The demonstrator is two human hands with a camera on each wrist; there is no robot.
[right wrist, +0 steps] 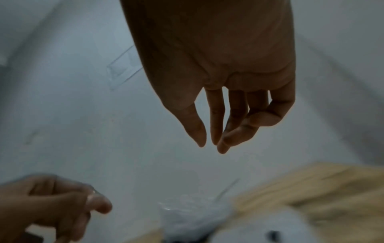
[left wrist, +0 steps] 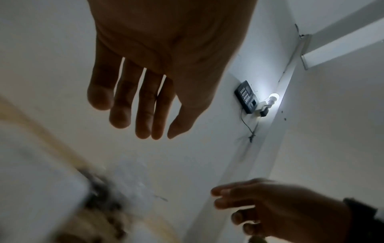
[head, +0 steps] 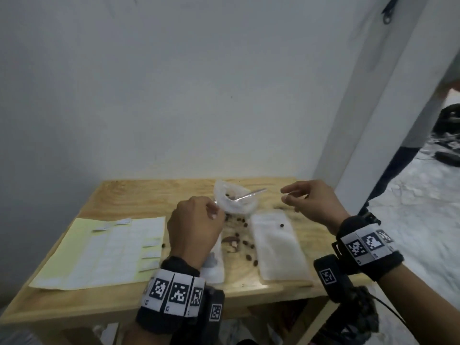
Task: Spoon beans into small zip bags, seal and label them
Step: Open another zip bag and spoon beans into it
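— Beans point(head: 245, 239) lie scattered on the table point(head: 119, 195) beside the bowl point(head: 232, 199): small, hard, apt to roll.

— Left hand point(head: 195, 225) seems to pinch the bowl's rim, unclear; right hand point(head: 312, 204) hovers open near the spoon point(head: 250, 194), best taken by its handle.

both hands hover apart, left hand point(head: 195, 226) loosely curled, right hand point(head: 311, 202) with fingers relaxed

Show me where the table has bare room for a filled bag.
Bare wood lies on the table behind the label sheet, and along the front edge. Crowded: the middle, with scattered beans between the left hand and the empty zip bags.
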